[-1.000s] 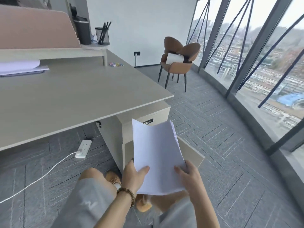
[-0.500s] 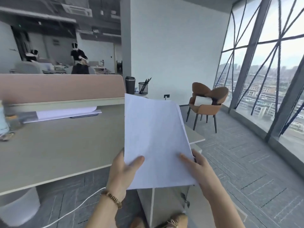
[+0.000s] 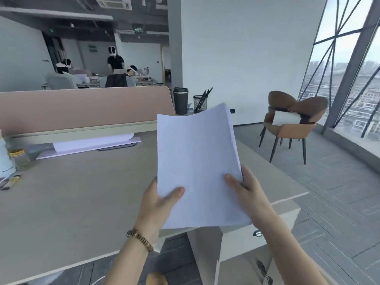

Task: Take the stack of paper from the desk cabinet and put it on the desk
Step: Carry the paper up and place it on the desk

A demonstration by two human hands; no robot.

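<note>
A stack of white paper (image 3: 195, 161) hangs in the air above the right part of the beige desk (image 3: 72, 202), its top edge curling back. My left hand (image 3: 158, 204) grips its lower left corner, thumb on top. My right hand (image 3: 246, 192) grips its lower right edge. The desk cabinet (image 3: 236, 241) stands below the desk's right end, under the paper, with its door (image 3: 205, 260) swung open toward me.
A pink divider panel (image 3: 82, 108) runs along the desk's far edge, with a white folder (image 3: 92, 144) below it. A black cup (image 3: 181, 100) and mesh pen holder (image 3: 200, 102) stand at the far right corner. A brown chair (image 3: 292, 122) is by the window.
Both hands have lifted the paper from cabinet level up over the desk. My view has risen from the floor to across the desk.
</note>
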